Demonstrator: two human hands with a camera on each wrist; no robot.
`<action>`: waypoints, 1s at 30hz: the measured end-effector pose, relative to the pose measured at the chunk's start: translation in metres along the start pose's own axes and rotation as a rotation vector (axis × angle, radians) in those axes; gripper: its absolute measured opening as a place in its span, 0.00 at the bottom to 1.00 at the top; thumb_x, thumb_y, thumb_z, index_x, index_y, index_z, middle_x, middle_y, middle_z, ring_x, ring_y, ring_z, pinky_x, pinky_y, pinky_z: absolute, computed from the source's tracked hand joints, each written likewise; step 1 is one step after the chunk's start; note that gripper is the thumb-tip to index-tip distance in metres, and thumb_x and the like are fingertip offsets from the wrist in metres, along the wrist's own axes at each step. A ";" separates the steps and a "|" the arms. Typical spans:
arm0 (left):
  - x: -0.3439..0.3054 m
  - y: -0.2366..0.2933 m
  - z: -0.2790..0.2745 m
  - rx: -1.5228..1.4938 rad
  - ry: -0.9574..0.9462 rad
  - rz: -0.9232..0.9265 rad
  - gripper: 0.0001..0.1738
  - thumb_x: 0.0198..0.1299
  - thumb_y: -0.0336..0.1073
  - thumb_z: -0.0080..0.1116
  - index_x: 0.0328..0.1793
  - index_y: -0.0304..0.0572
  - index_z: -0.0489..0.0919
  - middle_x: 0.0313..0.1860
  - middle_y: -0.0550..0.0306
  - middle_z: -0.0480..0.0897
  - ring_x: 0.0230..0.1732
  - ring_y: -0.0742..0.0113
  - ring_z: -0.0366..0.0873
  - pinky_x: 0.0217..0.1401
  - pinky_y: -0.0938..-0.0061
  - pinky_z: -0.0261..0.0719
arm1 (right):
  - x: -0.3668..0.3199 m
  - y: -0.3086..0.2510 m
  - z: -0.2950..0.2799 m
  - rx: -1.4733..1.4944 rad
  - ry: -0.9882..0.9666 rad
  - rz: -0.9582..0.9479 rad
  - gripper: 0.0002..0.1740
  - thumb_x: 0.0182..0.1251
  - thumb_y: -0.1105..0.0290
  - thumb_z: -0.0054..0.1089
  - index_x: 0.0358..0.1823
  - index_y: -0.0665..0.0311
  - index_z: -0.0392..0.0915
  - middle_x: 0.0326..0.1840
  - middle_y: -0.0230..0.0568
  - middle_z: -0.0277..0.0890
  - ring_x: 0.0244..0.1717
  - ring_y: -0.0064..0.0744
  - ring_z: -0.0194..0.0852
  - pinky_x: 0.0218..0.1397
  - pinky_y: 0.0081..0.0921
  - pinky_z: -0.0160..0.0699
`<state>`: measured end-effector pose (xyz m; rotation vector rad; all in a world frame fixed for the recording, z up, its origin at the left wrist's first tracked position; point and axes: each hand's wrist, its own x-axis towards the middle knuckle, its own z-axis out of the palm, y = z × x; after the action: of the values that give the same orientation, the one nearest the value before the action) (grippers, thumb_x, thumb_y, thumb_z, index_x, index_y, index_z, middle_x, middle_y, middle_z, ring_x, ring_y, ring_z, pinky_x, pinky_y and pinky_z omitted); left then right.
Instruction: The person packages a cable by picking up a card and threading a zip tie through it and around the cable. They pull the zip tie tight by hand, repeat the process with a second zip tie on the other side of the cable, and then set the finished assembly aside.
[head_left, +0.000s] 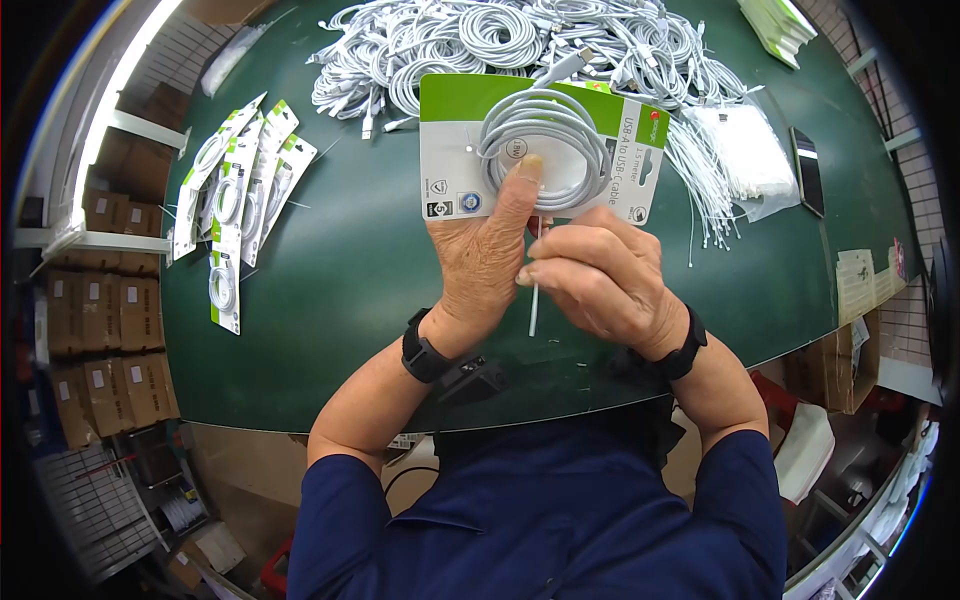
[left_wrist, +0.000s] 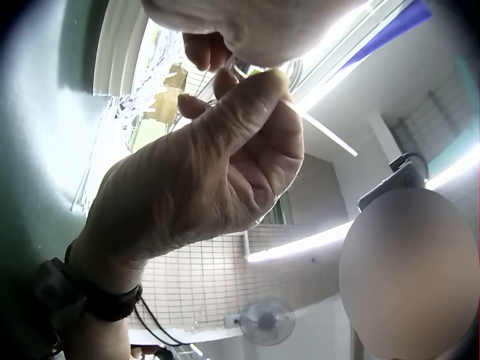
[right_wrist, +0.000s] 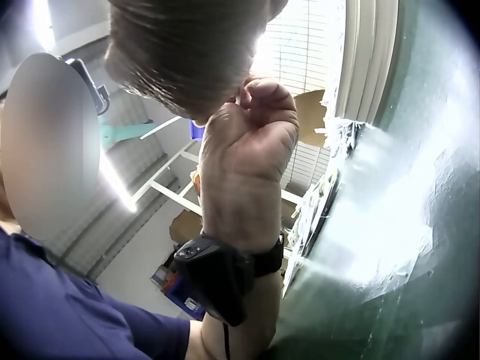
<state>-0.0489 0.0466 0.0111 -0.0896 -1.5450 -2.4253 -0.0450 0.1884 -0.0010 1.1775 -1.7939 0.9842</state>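
My left hand (head_left: 478, 255) holds up a green and white packaging card (head_left: 446, 150) printed "USB-A to USB-C cable", its thumb pressing over the front. On the card lies a coiled light grey USB cable (head_left: 545, 108), one plug sticking up past the top edge. Just below the card, my right hand (head_left: 608, 275) pinches a thin white cable tie (head_left: 533, 312), whose free end hangs below the fingers. In the left wrist view the cable tie (left_wrist: 334, 138) juts out past the right hand (left_wrist: 202, 176). The left hand's fingers behind the card are hidden in the head view.
A heap of coiled cables (head_left: 400, 55) covers the back of the green table (head_left: 350, 270). Several carded cables (head_left: 230, 255) lie at left. Loose cable ties (head_left: 705, 195), a plastic bag (head_left: 760, 150) and a phone (head_left: 807, 172) are at right; a card stack (head_left: 780, 30) stands behind.
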 end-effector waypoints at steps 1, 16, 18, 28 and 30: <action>0.000 -0.003 -0.001 -0.013 -0.004 0.014 0.12 0.69 0.29 0.69 0.55 0.38 0.79 0.41 0.61 0.84 0.33 0.80 0.79 0.30 0.82 0.77 | 0.000 0.001 0.001 -0.002 -0.007 0.008 0.15 0.49 0.78 0.71 0.41 0.66 0.83 0.40 0.40 0.83 0.32 0.35 0.83 0.32 0.25 0.83; -0.015 -0.016 -0.005 0.068 -0.074 -0.147 0.14 0.70 0.30 0.67 0.59 0.37 0.79 0.43 0.58 0.85 0.32 0.77 0.80 0.26 0.81 0.77 | -0.003 0.009 -0.005 0.077 0.216 0.559 0.12 0.60 0.80 0.78 0.40 0.66 0.81 0.31 0.40 0.86 0.25 0.28 0.84 0.27 0.23 0.80; -0.015 -0.020 -0.008 0.072 -0.079 -0.148 0.15 0.70 0.30 0.67 0.59 0.37 0.79 0.43 0.58 0.85 0.32 0.77 0.80 0.26 0.81 0.77 | 0.000 0.012 -0.009 -0.060 0.130 0.420 0.12 0.59 0.81 0.77 0.41 0.66 0.83 0.33 0.40 0.86 0.27 0.32 0.84 0.28 0.26 0.79; -0.011 -0.014 -0.008 0.086 -0.092 -0.141 0.16 0.70 0.31 0.68 0.60 0.37 0.77 0.41 0.60 0.84 0.29 0.79 0.77 0.25 0.82 0.76 | 0.012 0.019 -0.018 -0.302 0.034 0.031 0.26 0.43 0.85 0.72 0.49 0.65 0.87 0.42 0.38 0.85 0.34 0.36 0.77 0.32 0.29 0.76; -0.012 -0.016 -0.009 0.085 -0.106 -0.156 0.16 0.70 0.31 0.68 0.60 0.37 0.77 0.40 0.61 0.84 0.29 0.79 0.77 0.26 0.82 0.76 | 0.009 0.020 -0.018 -0.298 0.038 0.023 0.26 0.43 0.84 0.72 0.50 0.63 0.88 0.42 0.37 0.85 0.34 0.35 0.76 0.32 0.28 0.77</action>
<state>-0.0408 0.0469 -0.0092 -0.0851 -1.7604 -2.5050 -0.0636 0.2066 0.0104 0.9483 -1.8517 0.7163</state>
